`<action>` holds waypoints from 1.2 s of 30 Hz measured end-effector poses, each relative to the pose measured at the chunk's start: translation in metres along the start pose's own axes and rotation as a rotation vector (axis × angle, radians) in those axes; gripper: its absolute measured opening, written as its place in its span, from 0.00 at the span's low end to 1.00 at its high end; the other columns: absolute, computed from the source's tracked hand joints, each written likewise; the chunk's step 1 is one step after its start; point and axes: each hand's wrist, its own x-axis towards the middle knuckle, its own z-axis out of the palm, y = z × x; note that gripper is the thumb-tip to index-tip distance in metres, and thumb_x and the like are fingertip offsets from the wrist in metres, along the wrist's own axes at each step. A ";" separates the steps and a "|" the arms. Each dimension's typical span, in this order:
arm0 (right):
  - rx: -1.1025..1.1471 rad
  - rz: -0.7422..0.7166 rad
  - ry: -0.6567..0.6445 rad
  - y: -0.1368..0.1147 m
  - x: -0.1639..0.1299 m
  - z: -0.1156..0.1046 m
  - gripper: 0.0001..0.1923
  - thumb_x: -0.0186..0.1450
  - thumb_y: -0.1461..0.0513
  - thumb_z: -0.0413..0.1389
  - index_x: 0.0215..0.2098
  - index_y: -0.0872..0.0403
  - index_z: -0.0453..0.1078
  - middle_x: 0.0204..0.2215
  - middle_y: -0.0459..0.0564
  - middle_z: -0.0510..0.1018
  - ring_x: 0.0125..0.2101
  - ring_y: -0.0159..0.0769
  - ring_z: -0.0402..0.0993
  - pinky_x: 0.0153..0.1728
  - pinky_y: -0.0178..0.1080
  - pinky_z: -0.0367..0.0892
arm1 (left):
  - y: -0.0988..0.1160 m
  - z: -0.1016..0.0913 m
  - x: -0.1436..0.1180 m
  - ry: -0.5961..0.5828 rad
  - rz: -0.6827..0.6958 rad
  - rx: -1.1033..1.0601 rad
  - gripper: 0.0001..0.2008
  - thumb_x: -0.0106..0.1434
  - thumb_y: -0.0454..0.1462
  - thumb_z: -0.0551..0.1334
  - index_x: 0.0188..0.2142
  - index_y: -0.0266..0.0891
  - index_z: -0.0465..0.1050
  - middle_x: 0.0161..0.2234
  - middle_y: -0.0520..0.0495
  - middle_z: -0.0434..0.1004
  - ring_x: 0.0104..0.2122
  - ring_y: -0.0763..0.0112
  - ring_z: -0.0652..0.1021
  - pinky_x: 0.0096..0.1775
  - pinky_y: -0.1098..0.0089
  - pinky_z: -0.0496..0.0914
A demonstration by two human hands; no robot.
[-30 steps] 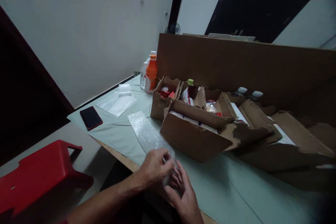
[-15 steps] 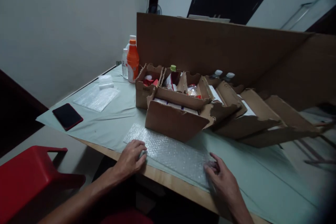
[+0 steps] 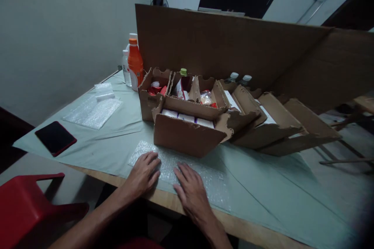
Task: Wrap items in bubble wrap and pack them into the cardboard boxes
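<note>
A sheet of bubble wrap [image 3: 204,175] lies flat on the pale green cloth near the table's front edge. My left hand [image 3: 143,173] rests palm down on its left part, fingers spread. My right hand [image 3: 189,188] lies flat on the middle of the sheet, fingers pointing away from me. Neither hand holds anything. Just behind the sheet stands an open cardboard box [image 3: 187,136] with white packs inside.
More torn cardboard boxes [image 3: 263,124] hold small bottles and packets, with a tall cardboard panel [image 3: 222,46] behind. An orange bottle [image 3: 134,64] stands at the back left. A dark phone [image 3: 55,138] and further bubble wrap [image 3: 92,111] lie left. A red stool [image 3: 26,206] stands below the table.
The bubble wrap went from held in both hands to spread flat on the cloth. My right hand slid left from the sheet's right end to its middle. The camera view shifted right.
</note>
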 end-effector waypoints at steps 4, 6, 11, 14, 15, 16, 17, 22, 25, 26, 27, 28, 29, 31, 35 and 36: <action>-0.191 0.233 0.145 0.076 -0.075 -0.028 0.21 0.70 0.53 0.48 0.57 0.48 0.73 0.58 0.54 0.76 0.57 0.52 0.72 0.51 0.55 0.68 | -0.020 -0.010 -0.010 0.018 -0.027 -0.193 0.15 0.63 0.35 0.60 0.49 0.44 0.77 0.56 0.40 0.75 0.57 0.55 0.74 0.57 0.53 0.71; -0.253 0.371 0.267 0.097 -0.093 -0.047 0.22 0.69 0.49 0.48 0.49 0.51 0.77 0.52 0.57 0.79 0.55 0.56 0.72 0.49 0.58 0.68 | -0.024 -0.016 -0.002 0.130 -0.102 -0.268 0.16 0.65 0.38 0.60 0.51 0.44 0.76 0.55 0.40 0.76 0.55 0.56 0.76 0.56 0.54 0.72; 0.070 0.442 0.382 0.075 -0.029 -0.068 0.26 0.66 0.47 0.51 0.55 0.53 0.72 0.55 0.57 0.76 0.55 0.51 0.73 0.51 0.52 0.69 | -0.020 -0.025 0.049 0.370 -0.305 -0.378 0.29 0.62 0.42 0.61 0.63 0.43 0.63 0.62 0.39 0.69 0.58 0.52 0.73 0.56 0.52 0.71; 0.327 0.536 0.316 0.057 0.032 -0.067 0.31 0.64 0.45 0.52 0.57 0.57 0.69 0.51 0.59 0.79 0.45 0.48 0.77 0.41 0.46 0.72 | -0.011 -0.020 0.072 0.312 -0.289 -0.525 0.33 0.60 0.41 0.61 0.64 0.39 0.61 0.60 0.37 0.71 0.55 0.54 0.76 0.53 0.55 0.73; 0.387 0.571 0.308 0.054 0.046 -0.066 0.31 0.64 0.45 0.51 0.55 0.58 0.69 0.47 0.59 0.80 0.40 0.47 0.78 0.38 0.44 0.72 | -0.009 -0.017 0.075 0.290 -0.295 -0.564 0.32 0.60 0.40 0.60 0.63 0.39 0.62 0.58 0.38 0.73 0.52 0.55 0.77 0.49 0.58 0.75; 0.429 0.600 0.309 0.053 0.056 -0.064 0.30 0.64 0.45 0.51 0.53 0.58 0.70 0.43 0.59 0.81 0.36 0.46 0.78 0.36 0.43 0.71 | -0.008 -0.014 0.075 0.279 -0.307 -0.589 0.31 0.60 0.40 0.60 0.63 0.39 0.63 0.56 0.38 0.74 0.49 0.57 0.79 0.45 0.61 0.76; 0.456 0.619 0.319 0.051 0.063 -0.062 0.30 0.64 0.45 0.50 0.51 0.58 0.71 0.40 0.58 0.82 0.34 0.45 0.78 0.35 0.43 0.71 | -0.008 -0.012 0.073 0.282 -0.323 -0.600 0.29 0.60 0.40 0.59 0.62 0.40 0.64 0.55 0.39 0.75 0.47 0.58 0.79 0.41 0.63 0.76; 0.467 0.578 0.361 0.043 0.073 -0.052 0.26 0.63 0.47 0.51 0.47 0.58 0.72 0.38 0.58 0.82 0.34 0.45 0.78 0.35 0.41 0.70 | -0.013 -0.011 0.066 0.370 -0.392 -0.585 0.24 0.62 0.41 0.59 0.58 0.40 0.67 0.54 0.40 0.76 0.46 0.60 0.79 0.35 0.69 0.75; 0.469 0.545 0.351 0.045 0.070 -0.052 0.25 0.64 0.48 0.50 0.48 0.58 0.72 0.40 0.58 0.82 0.37 0.45 0.78 0.38 0.42 0.71 | -0.017 -0.016 0.067 0.370 -0.406 -0.586 0.26 0.64 0.42 0.59 0.60 0.38 0.65 0.51 0.39 0.77 0.45 0.59 0.80 0.35 0.68 0.76; 0.467 0.542 0.350 0.048 0.065 -0.052 0.25 0.65 0.49 0.50 0.49 0.58 0.72 0.43 0.59 0.81 0.40 0.46 0.78 0.41 0.43 0.71 | -0.018 -0.018 0.065 0.369 -0.399 -0.561 0.27 0.64 0.42 0.59 0.61 0.38 0.63 0.52 0.39 0.77 0.46 0.59 0.79 0.37 0.66 0.76; 0.453 0.538 0.360 0.050 0.059 -0.053 0.26 0.65 0.49 0.51 0.51 0.58 0.72 0.46 0.59 0.81 0.44 0.47 0.77 0.44 0.45 0.71 | -0.018 -0.020 0.060 0.380 -0.384 -0.513 0.28 0.64 0.42 0.59 0.63 0.38 0.61 0.54 0.38 0.76 0.49 0.57 0.79 0.40 0.64 0.76; 0.419 0.532 0.381 0.051 0.051 -0.052 0.26 0.65 0.49 0.51 0.53 0.58 0.71 0.49 0.60 0.79 0.47 0.49 0.76 0.47 0.47 0.70 | -0.017 -0.021 0.054 0.405 -0.363 -0.446 0.30 0.64 0.42 0.60 0.64 0.39 0.59 0.56 0.37 0.74 0.51 0.56 0.77 0.43 0.61 0.76; 0.367 0.516 0.407 0.050 0.042 -0.051 0.26 0.66 0.50 0.51 0.55 0.57 0.70 0.52 0.60 0.78 0.50 0.50 0.74 0.50 0.49 0.69 | -0.014 -0.021 0.045 0.442 -0.334 -0.367 0.31 0.64 0.41 0.61 0.65 0.39 0.58 0.58 0.36 0.72 0.54 0.55 0.76 0.47 0.59 0.75; 0.237 0.448 0.432 0.039 0.027 -0.045 0.22 0.68 0.53 0.51 0.55 0.56 0.71 0.52 0.59 0.78 0.52 0.49 0.73 0.52 0.52 0.68 | -0.007 -0.019 0.026 0.500 -0.246 -0.231 0.29 0.65 0.39 0.61 0.65 0.40 0.59 0.58 0.37 0.72 0.56 0.55 0.74 0.52 0.56 0.73; 0.099 0.211 0.222 -0.014 0.023 -0.015 0.16 0.70 0.63 0.50 0.52 0.54 0.73 0.53 0.56 0.78 0.52 0.45 0.74 0.53 0.50 0.67 | 0.003 -0.001 0.004 0.287 -0.004 -0.166 0.15 0.65 0.35 0.58 0.50 0.41 0.75 0.48 0.41 0.79 0.48 0.58 0.77 0.51 0.55 0.72; 0.084 0.149 0.149 -0.024 0.024 -0.007 0.16 0.69 0.64 0.51 0.54 0.53 0.72 0.56 0.56 0.76 0.54 0.45 0.72 0.54 0.49 0.66 | 0.002 0.002 0.003 0.206 0.015 -0.174 0.12 0.65 0.35 0.58 0.46 0.41 0.77 0.45 0.41 0.80 0.46 0.58 0.78 0.50 0.56 0.73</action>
